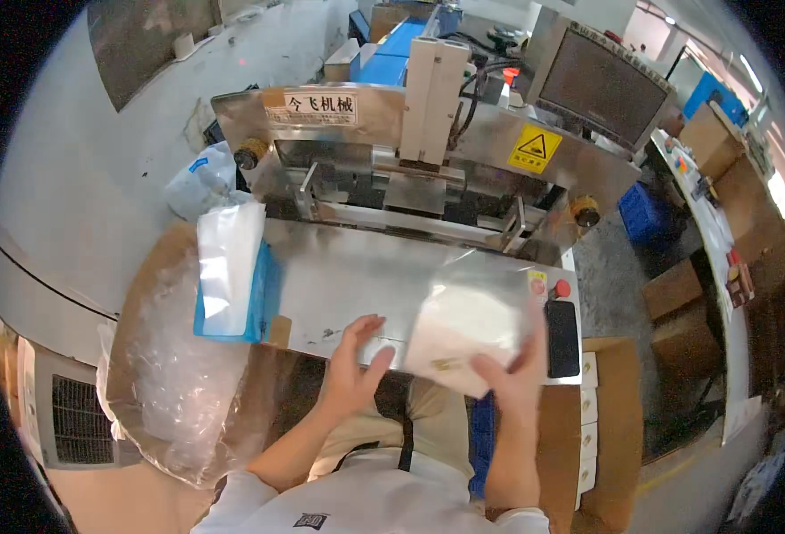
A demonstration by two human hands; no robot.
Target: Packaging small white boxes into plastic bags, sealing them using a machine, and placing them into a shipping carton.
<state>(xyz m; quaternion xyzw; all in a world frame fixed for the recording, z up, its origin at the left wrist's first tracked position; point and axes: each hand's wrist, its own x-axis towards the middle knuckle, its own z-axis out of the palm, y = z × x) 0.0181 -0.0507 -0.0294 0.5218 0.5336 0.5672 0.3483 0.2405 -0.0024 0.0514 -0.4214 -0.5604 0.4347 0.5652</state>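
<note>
A clear plastic bag [463,325] with something white and flat inside is tilted over the front of the metal worktable [348,267]. My right hand [512,369] grips its right side, with the thumb on top; the hand is slightly blurred. My left hand [352,365] is to the left of the bag at the table's front edge, fingers and thumb apart, and I see nothing held in it. A blue box [263,289] stands at the table's left end, with white-and-clear plastic bags [230,258] draped over it.
A metal machine [419,182] spans the table's far side. Beside the bag lie a black phone [562,338] and a red button [561,288]. At left, a large carton [130,356] holds clear plastic; at right, a carton [619,418] holds several white boxes [588,405].
</note>
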